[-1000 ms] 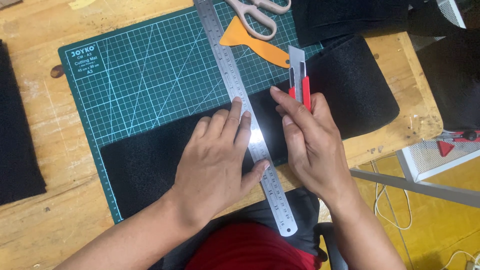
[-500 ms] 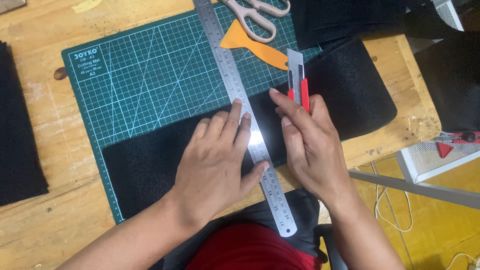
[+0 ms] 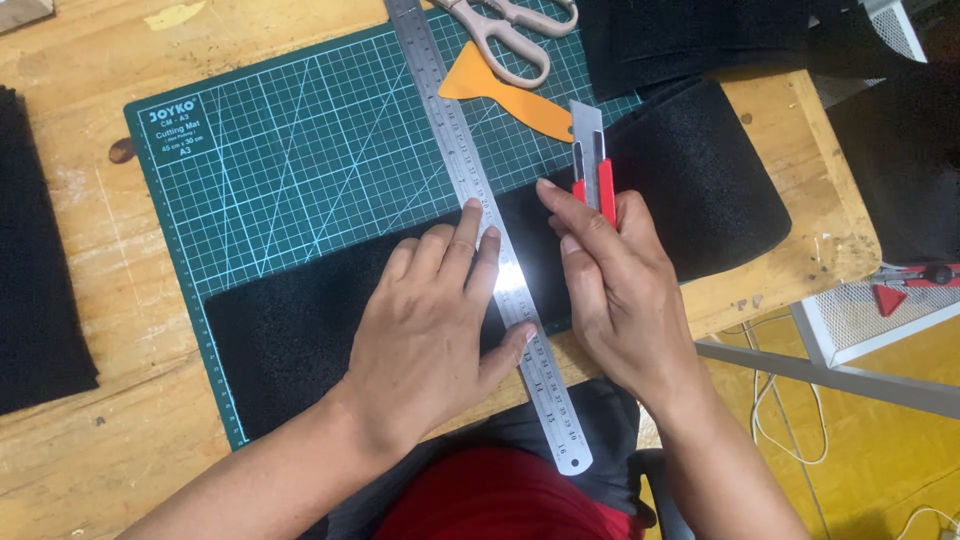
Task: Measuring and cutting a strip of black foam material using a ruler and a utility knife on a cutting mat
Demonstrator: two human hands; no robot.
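A long strip of black fabric (image 3: 290, 330) lies across the near part of a green cutting mat (image 3: 300, 160). A steel ruler (image 3: 455, 150) runs over it from the far edge toward me. My left hand (image 3: 430, 330) presses flat on the fabric and the ruler's left side, fingers spread. My right hand (image 3: 610, 280) grips a red and grey utility knife (image 3: 592, 160) just right of the ruler, over the fabric. The blade tip is hidden by my fingers.
Scissors (image 3: 500, 30) and an orange plastic scraper (image 3: 500, 95) lie at the mat's far side. More black fabric sits at the far right (image 3: 690, 40) and at the left table edge (image 3: 35, 270). The wooden table (image 3: 800, 170) ends at the right, above a yellow floor.
My right hand with the knife has slid slightly toward me along the ruler. The left hand and the ruler have stayed in place.
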